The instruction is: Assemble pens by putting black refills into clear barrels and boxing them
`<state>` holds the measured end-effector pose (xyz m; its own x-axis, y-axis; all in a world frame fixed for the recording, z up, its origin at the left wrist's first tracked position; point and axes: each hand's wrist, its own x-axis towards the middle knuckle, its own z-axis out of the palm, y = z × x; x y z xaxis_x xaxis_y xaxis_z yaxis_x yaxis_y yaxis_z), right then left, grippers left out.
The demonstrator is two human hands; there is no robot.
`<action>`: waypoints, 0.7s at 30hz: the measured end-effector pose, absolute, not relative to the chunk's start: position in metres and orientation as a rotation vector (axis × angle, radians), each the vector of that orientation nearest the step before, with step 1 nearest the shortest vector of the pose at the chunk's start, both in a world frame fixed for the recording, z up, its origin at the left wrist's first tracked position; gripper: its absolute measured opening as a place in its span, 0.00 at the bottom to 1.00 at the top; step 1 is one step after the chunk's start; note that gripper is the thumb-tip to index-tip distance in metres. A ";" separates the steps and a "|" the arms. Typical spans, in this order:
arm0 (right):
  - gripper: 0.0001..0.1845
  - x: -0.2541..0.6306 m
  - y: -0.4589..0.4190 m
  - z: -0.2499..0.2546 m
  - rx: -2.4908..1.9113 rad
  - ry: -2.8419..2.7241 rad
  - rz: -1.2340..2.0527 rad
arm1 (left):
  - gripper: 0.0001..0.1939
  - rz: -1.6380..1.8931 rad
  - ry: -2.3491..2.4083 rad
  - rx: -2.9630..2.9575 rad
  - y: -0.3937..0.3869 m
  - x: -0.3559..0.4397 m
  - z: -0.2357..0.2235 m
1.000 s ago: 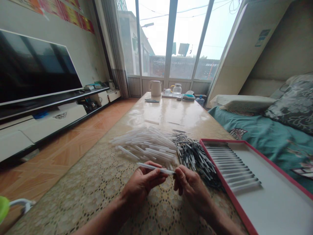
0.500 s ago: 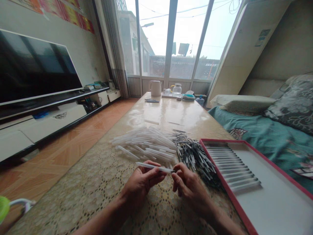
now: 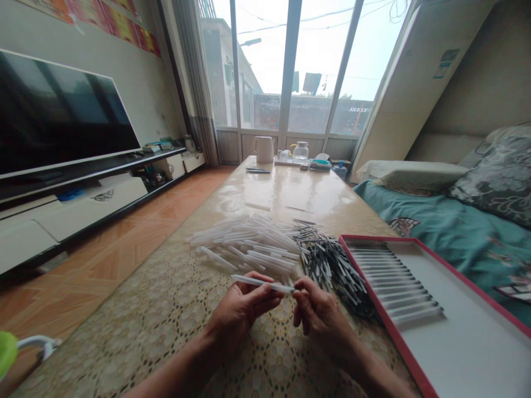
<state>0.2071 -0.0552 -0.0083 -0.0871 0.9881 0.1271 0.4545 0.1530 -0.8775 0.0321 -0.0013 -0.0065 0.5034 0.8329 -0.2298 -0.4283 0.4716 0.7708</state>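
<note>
Between my two hands lies a white translucent pen (image 3: 265,283), nearly level, its narrow end pointing left. My left hand (image 3: 246,304) is closed on its barrel with thumb and fingers. At the dark right end, my right hand (image 3: 317,307) pinches the pen; its fingertips partly hide that end. Just beyond the hands is a heap of clear white pen barrels (image 3: 253,237). To its right spreads a pile of thin black-and-clear pen refills (image 3: 332,265). A red-rimmed box (image 3: 477,348) at the right holds a row of assembled pens (image 3: 402,282) with dark ends.
The table (image 3: 174,326) has a patterned, glossy cover. At its far end stand a kettle (image 3: 264,149), a glass jug (image 3: 300,151) and a tissue pack (image 3: 320,161). A bed or sofa with teal cloth (image 3: 448,215) borders the right side.
Both hands stay almost in place around the pen. The right fingers have shifted very slightly at its dark end.
</note>
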 end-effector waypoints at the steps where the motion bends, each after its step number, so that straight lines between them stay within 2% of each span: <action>1: 0.18 0.207 -0.055 -0.009 -1.406 -1.661 0.881 | 0.08 0.839 0.652 0.711 -0.002 0.032 -0.006; 4: 0.21 0.208 -0.055 -0.009 -1.420 -1.656 0.882 | 0.09 0.834 0.654 0.715 -0.002 0.033 -0.005; 10: 0.16 0.208 -0.056 -0.006 -1.436 -1.705 0.816 | 0.08 0.855 0.664 0.714 -0.002 0.033 -0.007; 15: 0.17 0.210 -0.057 -0.004 -1.440 -1.702 0.742 | 0.08 0.956 0.755 0.611 0.001 0.032 -0.004; 21: 0.24 0.212 -0.054 -0.007 -1.430 -1.589 0.878 | 0.12 0.981 0.748 0.629 0.001 0.032 0.000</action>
<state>0.2119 -0.0535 -0.0073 -0.0334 0.9930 0.1136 0.4320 0.1168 -0.8943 0.0317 0.0009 -0.0001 0.3526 0.8964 -0.2687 -0.4963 0.4226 0.7583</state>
